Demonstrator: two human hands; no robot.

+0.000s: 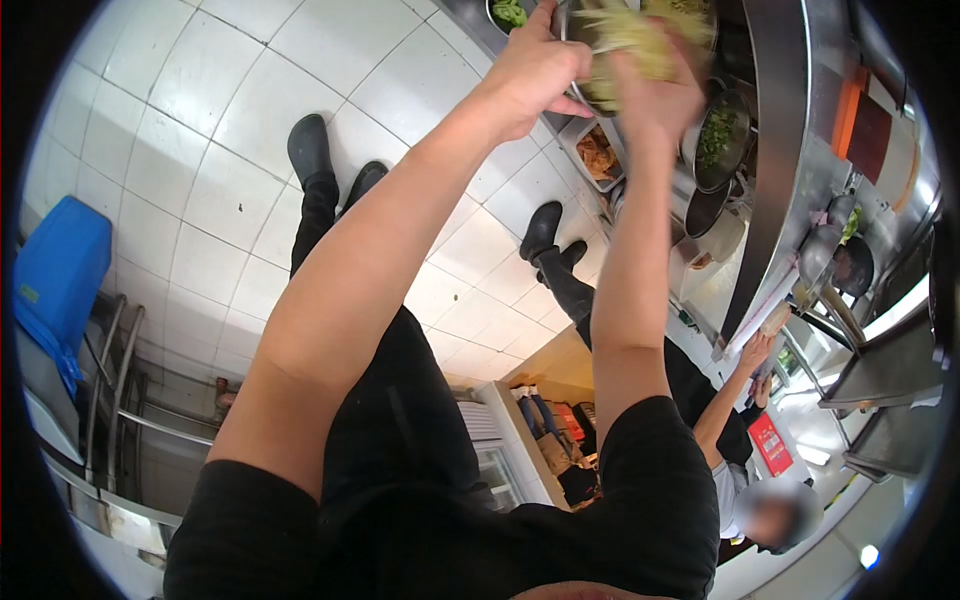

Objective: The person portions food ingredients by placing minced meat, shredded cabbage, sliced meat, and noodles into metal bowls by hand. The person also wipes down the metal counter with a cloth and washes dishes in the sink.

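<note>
At the top of the head view, my left hand [540, 75] is closed on the rim of a round metal bowl [577, 85], its thumb and fingers at the near left side. Pale yellow vegetable shreds [632, 40] fill the bowl and rise above it, smeared by motion. My right hand [662, 95], also blurred, is over the bowl's right side with shreds in its grasp; its fingertips are partly hidden. Just right of that hand, a bowl of chopped green herbs [718, 138] sits among the containers.
A white tray of orange-brown food [598, 155] sits below the bowl. Bowl of green vegetable [508, 13] lies beyond my left hand. A steel counter edge [770, 150] runs along the right. Another person [735, 420] works farther down the counter. A blue bin [65, 260] stands at left.
</note>
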